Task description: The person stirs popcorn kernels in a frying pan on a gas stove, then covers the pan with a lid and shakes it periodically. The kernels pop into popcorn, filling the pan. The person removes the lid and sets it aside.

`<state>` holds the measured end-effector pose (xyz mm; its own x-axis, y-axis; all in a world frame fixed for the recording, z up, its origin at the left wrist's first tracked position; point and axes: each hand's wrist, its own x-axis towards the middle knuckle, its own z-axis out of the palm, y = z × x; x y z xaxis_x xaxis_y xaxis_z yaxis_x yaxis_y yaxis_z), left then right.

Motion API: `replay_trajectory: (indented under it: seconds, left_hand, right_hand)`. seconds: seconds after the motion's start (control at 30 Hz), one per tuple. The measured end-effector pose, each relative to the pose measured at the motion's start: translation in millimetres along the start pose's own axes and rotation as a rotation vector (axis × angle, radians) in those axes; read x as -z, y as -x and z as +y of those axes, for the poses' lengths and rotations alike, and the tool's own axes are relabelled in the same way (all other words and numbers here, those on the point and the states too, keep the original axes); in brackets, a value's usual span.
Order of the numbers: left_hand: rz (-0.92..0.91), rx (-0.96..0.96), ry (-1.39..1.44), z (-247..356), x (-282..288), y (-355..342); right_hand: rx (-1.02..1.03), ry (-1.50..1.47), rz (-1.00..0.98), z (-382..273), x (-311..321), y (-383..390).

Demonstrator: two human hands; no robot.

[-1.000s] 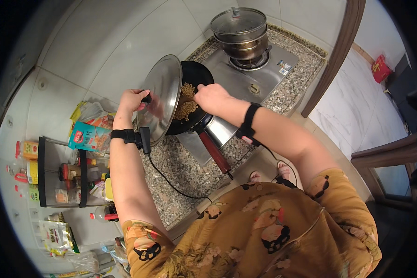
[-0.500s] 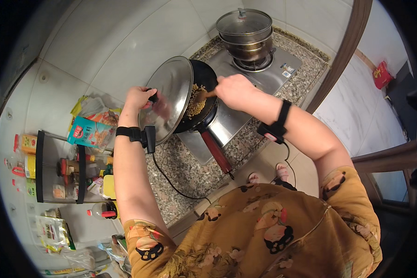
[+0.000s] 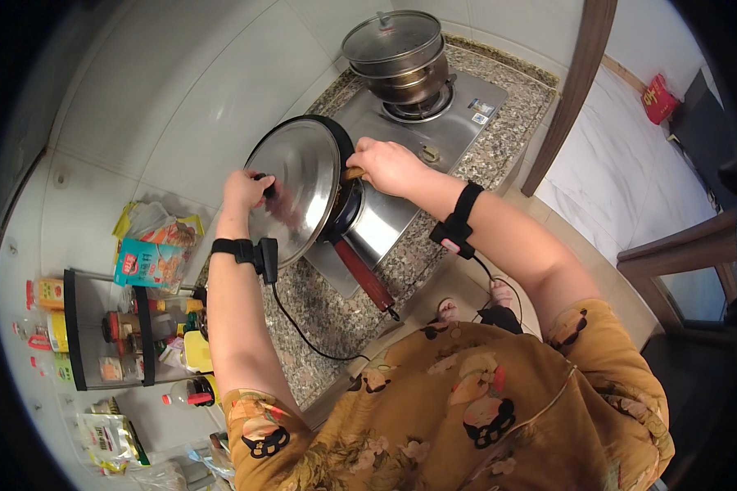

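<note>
My left hand [image 3: 246, 190] grips the dark knob of a shiny steel lid [image 3: 296, 190], which is tilted up over a black frying pan [image 3: 345, 188] on the stove. The lid hides nearly all of the pan's inside. My right hand [image 3: 387, 166] is closed on a wooden utensil handle [image 3: 352, 173] that reaches in under the lid's raised edge. The pan's red handle [image 3: 366, 278] points toward me. Both wrists wear black bands with a cable.
A stacked steel pot with a glass lid [image 3: 393, 51] stands on the far burner of the steel stove [image 3: 458, 106]. A speckled granite counter [image 3: 319, 311] runs left to a black rack of jars and sauce bottles [image 3: 110, 340], with snack packets [image 3: 151, 254] behind it.
The lid has swung further over the pan, so the food seen earlier is now covered. My right hand has moved in closer to the pan's rim.
</note>
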<state>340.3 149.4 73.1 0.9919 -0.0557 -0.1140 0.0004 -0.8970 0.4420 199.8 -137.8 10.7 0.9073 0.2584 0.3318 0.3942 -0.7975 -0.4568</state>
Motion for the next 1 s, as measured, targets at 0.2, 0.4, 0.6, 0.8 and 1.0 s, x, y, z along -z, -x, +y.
replay_trajectory:
  seconds: [0.2,0.4,0.6,0.8,1.0]
  left_hand:
    - [0.041,-0.024,-0.048,-5,-25,6]
    - [0.021,-0.031,-0.034,-27,-35,-14]
    - [0.126,0.075,-0.043,-39,-28,-8]
    - [0.120,0.188,-0.038,-8,-43,-3]
    - [0.091,0.202,-0.121,-6,-34,0]
  right_hand:
    - [-0.002,-0.446,0.237,40,-13,16]
    - [-0.258,-0.639,0.256,110,-31,69]
    - [-0.136,-0.184,0.229,124,-102,85]
    - [-0.058,-0.158,0.308,132,-133,72]
    - [-0.078,-0.203,0.413,135,-139,58]
